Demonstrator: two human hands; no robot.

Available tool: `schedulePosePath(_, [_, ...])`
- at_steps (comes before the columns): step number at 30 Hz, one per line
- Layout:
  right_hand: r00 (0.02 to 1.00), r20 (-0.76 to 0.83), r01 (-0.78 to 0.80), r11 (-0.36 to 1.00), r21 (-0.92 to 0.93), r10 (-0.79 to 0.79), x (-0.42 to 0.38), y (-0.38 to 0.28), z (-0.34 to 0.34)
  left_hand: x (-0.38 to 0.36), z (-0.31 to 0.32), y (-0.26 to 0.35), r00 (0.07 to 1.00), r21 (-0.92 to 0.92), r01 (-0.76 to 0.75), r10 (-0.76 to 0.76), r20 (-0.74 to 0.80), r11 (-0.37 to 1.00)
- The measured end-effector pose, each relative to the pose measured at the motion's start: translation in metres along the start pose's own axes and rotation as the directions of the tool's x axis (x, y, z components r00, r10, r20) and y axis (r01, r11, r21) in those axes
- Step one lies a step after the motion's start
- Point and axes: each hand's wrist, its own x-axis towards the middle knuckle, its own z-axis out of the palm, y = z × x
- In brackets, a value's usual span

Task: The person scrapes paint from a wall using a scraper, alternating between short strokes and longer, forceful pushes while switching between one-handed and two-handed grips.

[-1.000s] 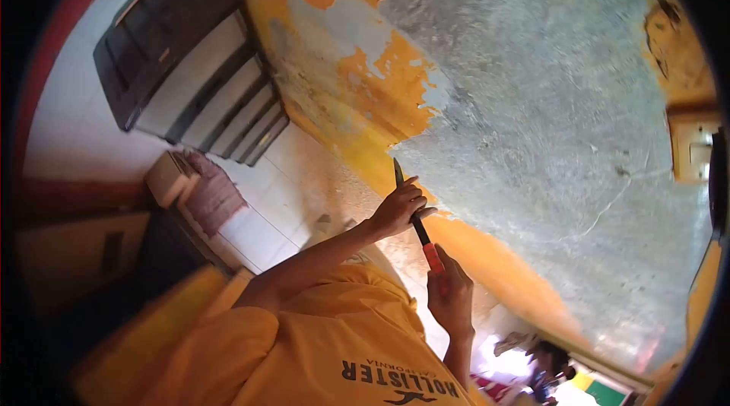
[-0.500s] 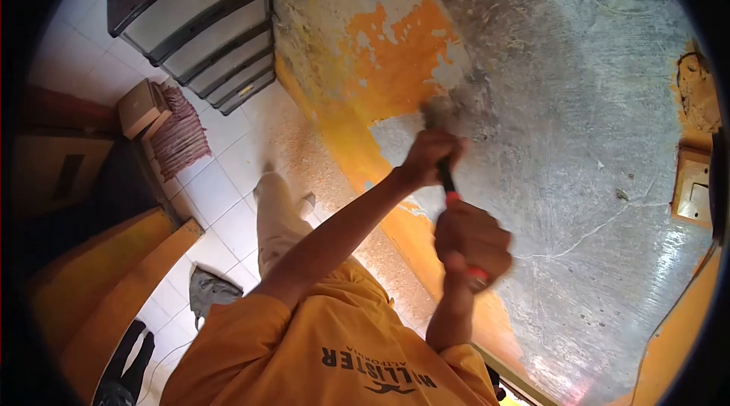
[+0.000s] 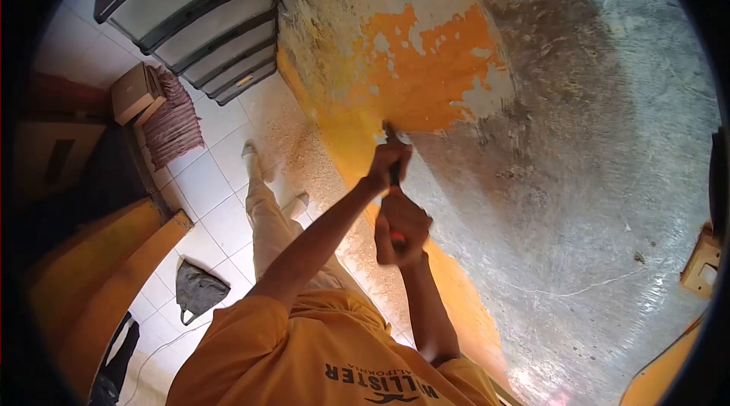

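Note:
Both my hands are closed around a scraper (image 3: pixel 395 175) with a black and red handle. My left hand (image 3: pixel 388 161) grips it near the blade end, and my right hand (image 3: pixel 404 225) is wrapped round the rear of the handle. The dark blade tip is at the lower edge of an orange paint patch (image 3: pixel 433 94) on the wall (image 3: pixel 547 201); fingers and blur hide its exact shape. Bare grey surface lies to the right of the tool, with yellow and orange paint along the wall's lower part.
Scraped-off debris (image 3: pixel 300 147) is strewn on the tiled floor (image 3: pixel 205 182) along the wall base. A drawer unit (image 3: pixel 205 7) stands ahead on the left. Further left are a cardboard box (image 3: pixel 135 92), a striped mat (image 3: pixel 173 121) and a grey bag (image 3: pixel 200 288). A wall socket (image 3: pixel 701 265) is at right.
My hands and the scraper have moved left and slightly down, from the grey surface to the orange patch's lower edge. The view has shifted, and my feet show more clearly.

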Motion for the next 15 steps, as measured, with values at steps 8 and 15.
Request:
schedulePosePath(8, [0.999, 0.024, -0.043, 0.999, 0.007, 0.043, 0.005, -0.031, -0.01, -0.004, 0.025, 0.05, 0.998, 0.239, -0.064, 0.056, 0.036, 0.969])
schedulePosePath(15, [0.906, -0.053, -0.423, 0.904, -0.06, 0.42, -0.053, 0.048, -0.009, -0.026, -0.028, -0.013, 0.888, 0.492, 0.232, -0.389, 0.245, 0.839])
